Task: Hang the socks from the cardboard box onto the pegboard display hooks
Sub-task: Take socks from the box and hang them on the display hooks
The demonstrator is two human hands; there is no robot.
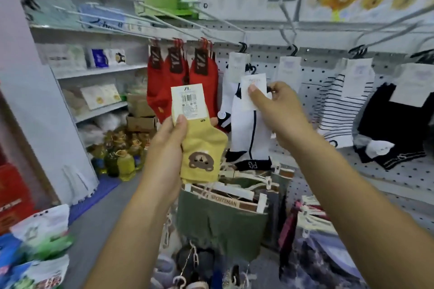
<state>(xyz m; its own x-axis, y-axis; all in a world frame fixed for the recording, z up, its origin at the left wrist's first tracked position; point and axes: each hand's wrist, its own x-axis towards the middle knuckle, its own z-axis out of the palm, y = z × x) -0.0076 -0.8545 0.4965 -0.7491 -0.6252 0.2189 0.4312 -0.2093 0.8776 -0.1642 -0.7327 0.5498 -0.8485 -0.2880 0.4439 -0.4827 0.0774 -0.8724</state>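
Person's arms only are caught by the head cam. L hand (168, 141) & R hand (280, 110) are shown bare. L forearm (131, 230) & R forearm (352, 195) are seen uncovered right down to the lower edge, approx. to the elbows. Thumbnails are seen short & plain, L (181, 119) & R (252, 88). Wrists are shown slim, forearms smooth.

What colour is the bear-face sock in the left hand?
The knitted sock is yellow, its bear brown; head view.
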